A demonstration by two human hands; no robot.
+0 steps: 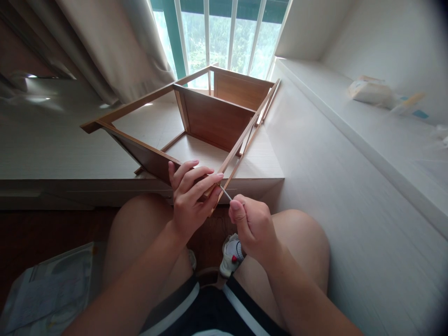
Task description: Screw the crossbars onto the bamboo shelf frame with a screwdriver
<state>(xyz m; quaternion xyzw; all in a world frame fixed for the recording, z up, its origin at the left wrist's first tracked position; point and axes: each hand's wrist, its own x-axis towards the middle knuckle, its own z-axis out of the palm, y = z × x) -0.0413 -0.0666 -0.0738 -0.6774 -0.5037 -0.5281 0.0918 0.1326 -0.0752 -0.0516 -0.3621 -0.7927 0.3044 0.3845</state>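
A brown wooden shelf unit lies on its side on the pale window ledge, its near corner jutting past the front edge. My left hand is closed around that corner, fingers over the top and thumb below. In my right fist is a thin metal driver; its handle is hidden, so I cannot tell whether it is a screwdriver or a hex key. The shaft's tip meets the wood at the corner, close to my left fingertips. Any screw there is too small to see.
A pale panel rises along the right, topped by a shelf with a blurred packet. Beyond the ledge are a barred window and a curtain. Papers in clear plastic lie low at left. My knees flank the work.
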